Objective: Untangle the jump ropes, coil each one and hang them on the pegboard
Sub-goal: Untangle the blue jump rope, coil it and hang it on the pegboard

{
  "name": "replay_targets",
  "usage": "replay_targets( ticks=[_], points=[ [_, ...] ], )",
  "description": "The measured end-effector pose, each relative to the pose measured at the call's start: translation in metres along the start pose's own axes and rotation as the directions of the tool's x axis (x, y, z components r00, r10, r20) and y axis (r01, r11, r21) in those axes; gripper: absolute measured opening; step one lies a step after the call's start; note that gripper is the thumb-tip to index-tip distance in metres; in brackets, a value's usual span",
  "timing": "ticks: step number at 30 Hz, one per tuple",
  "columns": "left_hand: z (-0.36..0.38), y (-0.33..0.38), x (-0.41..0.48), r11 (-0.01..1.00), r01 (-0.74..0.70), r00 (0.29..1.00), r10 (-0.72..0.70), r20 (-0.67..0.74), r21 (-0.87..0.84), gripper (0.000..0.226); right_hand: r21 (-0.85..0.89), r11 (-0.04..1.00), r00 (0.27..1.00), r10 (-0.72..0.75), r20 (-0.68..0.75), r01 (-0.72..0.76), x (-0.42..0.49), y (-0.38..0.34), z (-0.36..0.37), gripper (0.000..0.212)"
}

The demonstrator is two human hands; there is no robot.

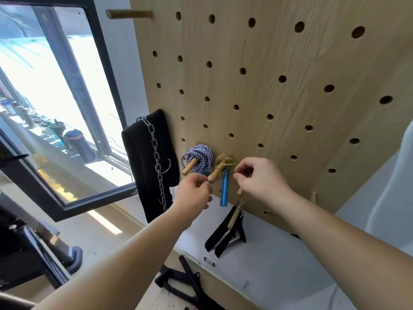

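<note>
Nearest us, low on the pegboard (279,52), our left hand (193,193) pinches its fingertips at the round knob of a wooden handle (213,176) that hangs off a peg. Our right hand (260,177) pinches the yellow-brown rope (225,162), fingertips closed on a strand just beside the coil. Between the hands a blue handle (224,190) dangles upright and free.

Just behind, that yellow-brown coil sits around its peg against the board. Beside it, to the left, the blue-and-white rope (200,156) is already coiled and hung on its own peg (190,166). Further left hang a black pad (149,162) and a chain (156,157); below, black straps (225,233) hang from another peg.

We judge the risk to be the loose coil: if we let go before the strand is tucked, the weight of the dangling handles could pull the loops off the short peg, or unwind them. A tug to the left could also snag the neighbouring rope.

We can read no writing or brand anywhere.
</note>
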State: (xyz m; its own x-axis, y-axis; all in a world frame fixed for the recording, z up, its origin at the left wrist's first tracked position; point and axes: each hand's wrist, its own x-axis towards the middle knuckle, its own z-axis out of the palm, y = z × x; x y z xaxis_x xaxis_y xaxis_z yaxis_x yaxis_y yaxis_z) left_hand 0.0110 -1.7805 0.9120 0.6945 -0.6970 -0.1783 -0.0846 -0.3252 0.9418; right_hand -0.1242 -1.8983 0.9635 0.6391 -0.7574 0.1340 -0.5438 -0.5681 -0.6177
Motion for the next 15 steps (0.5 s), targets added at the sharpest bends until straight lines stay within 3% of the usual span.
replay_targets(
  ticks=[5, 9, 15],
  points=[
    [-0.007, 0.004, -0.009, 0.999, -0.044, 0.997, 0.044, -0.062, -0.004, 0.013, 0.003, 1.000, 0.999, 0.007, 0.045, -0.008, -0.014, -0.005, 0.009, 0.009],
    [-0.013, -0.012, -0.030, 1.000, -0.008, 1.000, 0.008, -0.023, 0.013, 0.013, 0.075, 0.997, 0.985, -0.007, 0.173, -0.006, -0.033, -0.018, 0.023, 0.016],
    [-0.038, -0.073, -0.107, 0.998, 0.027, 0.990, -0.018, -0.140, 0.064, 0.018, 0.155, 0.987, 0.905, -0.111, 0.410, 0.051, -0.093, -0.042, 0.061, 0.011]
  ],
)
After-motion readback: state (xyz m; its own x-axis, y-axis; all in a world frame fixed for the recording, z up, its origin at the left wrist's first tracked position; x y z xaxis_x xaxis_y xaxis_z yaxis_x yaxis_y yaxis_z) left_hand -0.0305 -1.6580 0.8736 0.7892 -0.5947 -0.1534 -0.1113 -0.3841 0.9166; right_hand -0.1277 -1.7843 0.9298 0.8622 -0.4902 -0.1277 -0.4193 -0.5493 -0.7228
